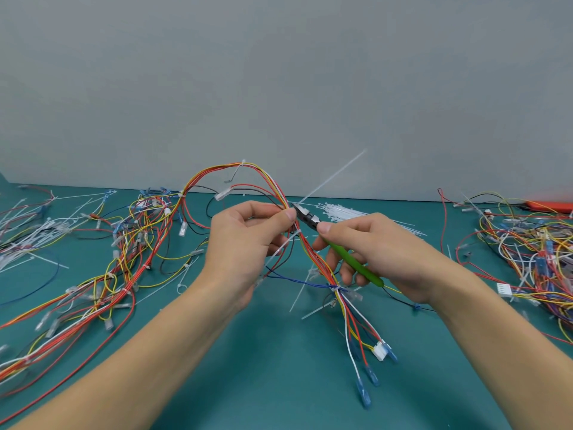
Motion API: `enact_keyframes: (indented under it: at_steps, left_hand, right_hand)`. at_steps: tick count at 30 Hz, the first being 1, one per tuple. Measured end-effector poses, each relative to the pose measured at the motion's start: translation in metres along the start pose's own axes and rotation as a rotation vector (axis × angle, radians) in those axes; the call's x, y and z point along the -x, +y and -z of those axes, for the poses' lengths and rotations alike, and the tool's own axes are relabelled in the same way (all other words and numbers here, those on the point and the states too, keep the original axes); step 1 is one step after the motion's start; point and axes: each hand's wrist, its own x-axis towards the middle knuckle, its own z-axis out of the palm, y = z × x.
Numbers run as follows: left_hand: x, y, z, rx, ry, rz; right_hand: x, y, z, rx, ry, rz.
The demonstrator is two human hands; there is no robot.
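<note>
Flanking harness [311,252] and cutters [344,255] lie wire piles [527,243], cable ties [341,211].

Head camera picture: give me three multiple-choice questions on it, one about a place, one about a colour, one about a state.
1. Where does the pile of white cable ties lie?
A. on the table beyond the right hand
B. in the left hand
C. at the table's near edge

2. What colour are the cutters' handles?
A. red
B. green
C. black

3. What is the left hand doing?
A. lying flat on the table
B. gripping the wire bundle
C. hanging idle

Answers:
1 A: the pile of white cable ties lies on the table behind the right hand.
2 B: the cutters have green handles.
3 B: the left hand pinches the wire bundle.
</note>
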Motion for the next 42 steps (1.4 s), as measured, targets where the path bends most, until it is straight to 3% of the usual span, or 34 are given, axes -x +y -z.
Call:
enact_keyframes:
  at_steps: [19,26,29,31,39,42]
  left_hand:
    - [0.002,0.002,-0.001,0.072,-0.051,0.043]
    - [0.002,0.003,0.000,0.079,-0.067,0.070]
    - [0.002,0.003,0.000,0.077,-0.070,0.089]
    - [0.001,0.003,0.001,0.068,-0.061,0.099]
    - [0.003,0.006,0.001,-0.001,-0.087,0.158]
    - [0.005,0.007,0.001,-0.020,-0.101,0.189]
  right_hand:
    - [0.000,0.002,0.002,-0.072,-0.044,-0.021]
    - [-0.005,0.005,-0.001,-0.033,0.056,-0.019]
    - [-0.009,0.006,0.001,-0.243,0.155,-0.042]
    - [-0.009,0.005,0.003,-0.307,0.192,0.010]
    - [-0.002,0.002,-0.029,0.262,0.290,0.510]
    - [-0.001,0.005,-0.040,0.344,0.291,0.576]
